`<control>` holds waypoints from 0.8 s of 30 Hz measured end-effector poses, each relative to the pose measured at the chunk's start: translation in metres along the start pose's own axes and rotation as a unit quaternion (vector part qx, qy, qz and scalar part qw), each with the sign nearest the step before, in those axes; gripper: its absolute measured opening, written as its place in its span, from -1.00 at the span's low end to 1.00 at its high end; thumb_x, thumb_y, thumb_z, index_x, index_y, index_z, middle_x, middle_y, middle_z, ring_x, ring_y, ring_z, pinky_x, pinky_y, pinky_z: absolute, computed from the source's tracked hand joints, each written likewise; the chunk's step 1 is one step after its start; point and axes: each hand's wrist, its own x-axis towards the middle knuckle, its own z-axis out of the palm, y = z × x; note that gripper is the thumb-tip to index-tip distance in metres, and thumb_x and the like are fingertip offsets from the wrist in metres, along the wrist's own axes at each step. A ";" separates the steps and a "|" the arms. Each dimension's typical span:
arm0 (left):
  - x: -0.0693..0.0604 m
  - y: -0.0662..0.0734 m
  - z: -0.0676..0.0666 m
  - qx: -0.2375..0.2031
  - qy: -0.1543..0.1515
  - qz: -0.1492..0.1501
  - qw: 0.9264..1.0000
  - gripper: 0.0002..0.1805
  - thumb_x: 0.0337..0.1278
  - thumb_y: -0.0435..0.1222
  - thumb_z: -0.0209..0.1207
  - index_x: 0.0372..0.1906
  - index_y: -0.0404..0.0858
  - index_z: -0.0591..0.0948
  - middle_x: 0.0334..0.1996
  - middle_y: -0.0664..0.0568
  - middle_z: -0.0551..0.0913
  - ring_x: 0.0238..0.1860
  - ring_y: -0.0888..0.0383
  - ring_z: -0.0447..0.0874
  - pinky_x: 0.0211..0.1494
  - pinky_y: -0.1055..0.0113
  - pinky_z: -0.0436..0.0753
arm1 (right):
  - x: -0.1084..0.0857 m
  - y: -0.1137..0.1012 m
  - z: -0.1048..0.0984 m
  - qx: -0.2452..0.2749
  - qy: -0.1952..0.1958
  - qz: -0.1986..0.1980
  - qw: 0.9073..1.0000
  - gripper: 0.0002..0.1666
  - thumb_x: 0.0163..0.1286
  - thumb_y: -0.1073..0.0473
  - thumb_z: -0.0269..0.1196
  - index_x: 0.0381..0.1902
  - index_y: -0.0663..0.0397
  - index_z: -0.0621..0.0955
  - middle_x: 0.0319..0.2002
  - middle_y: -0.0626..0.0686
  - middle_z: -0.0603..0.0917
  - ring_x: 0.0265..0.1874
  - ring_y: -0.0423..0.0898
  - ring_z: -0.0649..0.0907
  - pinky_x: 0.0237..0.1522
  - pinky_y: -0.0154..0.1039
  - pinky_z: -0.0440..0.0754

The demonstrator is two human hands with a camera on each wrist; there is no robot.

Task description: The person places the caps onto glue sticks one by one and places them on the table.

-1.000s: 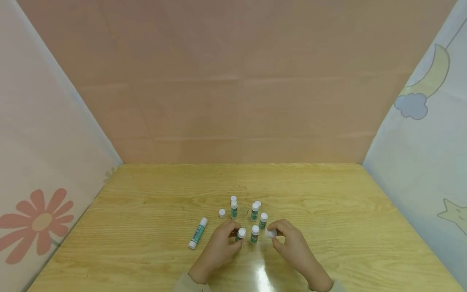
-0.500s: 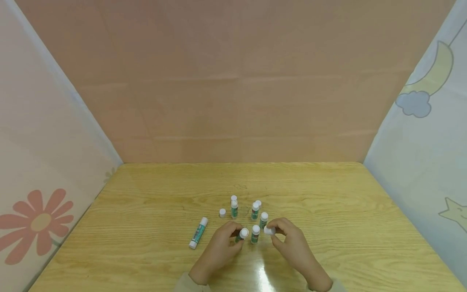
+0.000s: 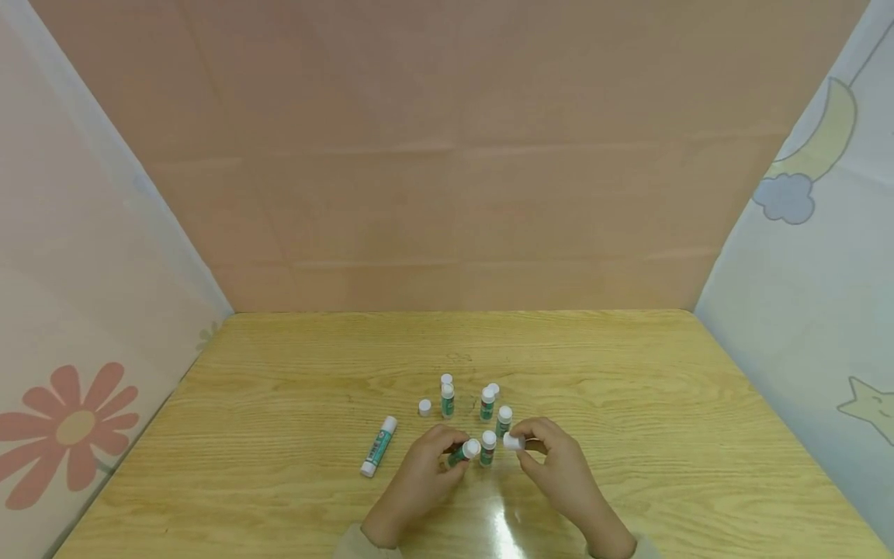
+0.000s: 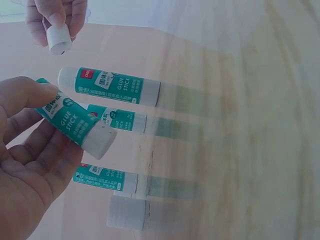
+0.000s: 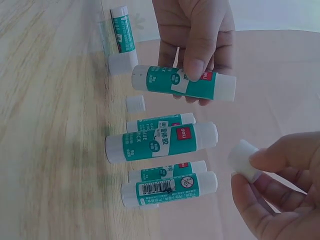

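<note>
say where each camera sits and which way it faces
Head: worn there, facing forward and down at the table; left grip, right grip and sleeves show.
Left wrist: worn there, facing the held stick; left grip near, right grip beyond.
Right wrist: worn there, facing the held cap; right grip near, left grip beyond.
Both wrist views share the held stick and held cap.

Left hand (image 4: 31,162) gripping 1 tilted green glue stick (image 4: 69,117), 3 labelled glue sticks (image 4: 114,86) upright on woodgrain table (image 4: 260,140), right hand (image 4: 56,16) pinching white cap (image 4: 59,39), loose cap (image 4: 126,212) at left
</note>
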 end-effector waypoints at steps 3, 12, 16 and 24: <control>0.000 -0.001 0.001 0.002 0.007 0.014 1.000 -0.80 -0.10 -0.49 0.17 -0.26 -0.31 0.53 -0.29 0.10 0.46 -0.29 0.16 0.47 -0.20 0.37 0.52 | -0.001 0.001 0.000 -0.002 -0.003 -0.010 1.000 -0.62 -0.11 0.59 0.23 -0.38 0.08 0.52 -0.32 -0.11 0.52 -0.30 -0.12 0.55 -0.19 -0.32 0.52; 0.000 0.000 0.001 -0.003 0.000 -0.003 1.000 -0.78 -0.11 -0.48 0.18 -0.25 -0.30 0.54 -0.31 0.13 0.45 -0.31 0.17 0.47 -0.24 0.42 0.51 | -0.002 -0.001 0.001 0.016 -0.012 -0.017 1.000 -0.61 -0.11 0.59 0.23 -0.36 0.08 0.51 -0.30 -0.09 0.50 -0.29 -0.12 0.54 -0.20 -0.30 0.52; 0.000 0.001 0.001 -0.001 0.001 0.001 1.000 -0.78 -0.12 -0.49 0.18 -0.26 -0.30 0.54 -0.31 0.12 0.45 -0.32 0.16 0.47 -0.25 0.43 0.51 | -0.003 -0.003 0.001 0.026 -0.012 -0.011 1.000 -0.62 -0.11 0.59 0.23 -0.37 0.09 0.52 -0.31 -0.09 0.50 -0.31 -0.12 0.53 -0.21 -0.33 0.52; -0.001 0.000 0.002 0.005 -0.002 0.005 1.000 -0.78 -0.12 -0.49 0.19 -0.26 -0.28 0.54 -0.26 0.09 0.46 -0.29 0.18 0.47 -0.22 0.45 0.50 | -0.002 -0.003 0.002 0.045 -0.015 -0.055 0.997 -0.65 -0.11 0.59 0.23 -0.36 0.15 0.51 -0.30 -0.06 0.50 -0.31 -0.12 0.54 -0.25 -0.35 0.54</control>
